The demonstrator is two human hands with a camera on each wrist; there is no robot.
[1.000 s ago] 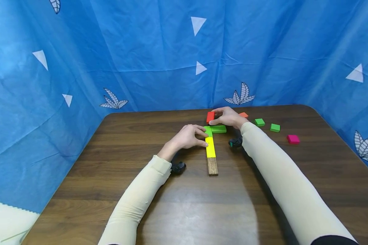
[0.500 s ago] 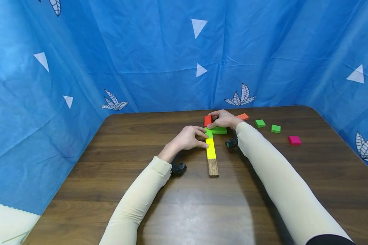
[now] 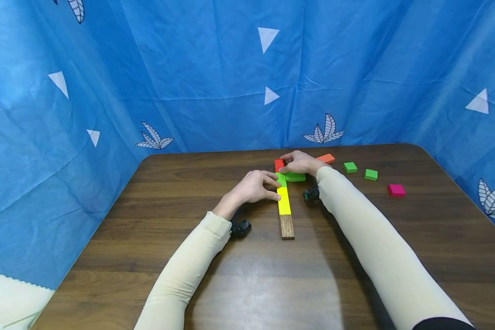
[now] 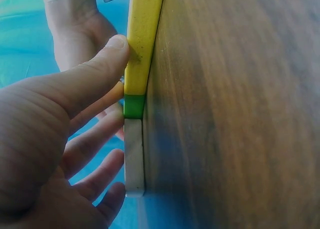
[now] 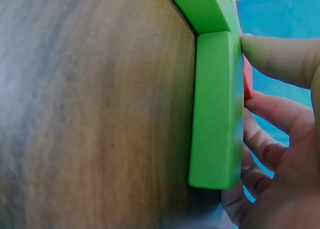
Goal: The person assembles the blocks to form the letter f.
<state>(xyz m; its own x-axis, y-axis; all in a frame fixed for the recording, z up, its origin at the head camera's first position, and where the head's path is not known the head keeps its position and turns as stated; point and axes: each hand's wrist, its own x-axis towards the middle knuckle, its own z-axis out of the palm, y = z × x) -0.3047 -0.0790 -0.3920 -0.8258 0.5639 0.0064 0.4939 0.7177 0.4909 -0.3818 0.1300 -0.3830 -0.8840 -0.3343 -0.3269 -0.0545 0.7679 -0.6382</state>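
Observation:
A line of blocks runs away from me: a wood-grain block (image 3: 287,227), a yellow block (image 3: 284,201), a light green block (image 3: 281,178) and a red block (image 3: 278,165). A longer green block (image 3: 295,177) juts out to the right. My left hand (image 3: 252,187) rests by the line, thumb at the yellow block, relaxed fingers at the green one. A whitish block (image 4: 134,156) shows beside those fingers in the left wrist view; that hand hides it from the head view. My right hand (image 3: 302,163) pinches the red block, its thumb (image 5: 280,59) close by the green corner.
An orange block (image 3: 326,158) lies just beyond the right wrist. Farther right are two small green blocks (image 3: 350,167) and a magenta block (image 3: 397,190). A blue curtain (image 3: 214,82) borders the back and sides of the brown table (image 3: 148,220).
My right hand has drawn the red block slightly left and toward me, up to the far end of the light green block. The left hand stays in place.

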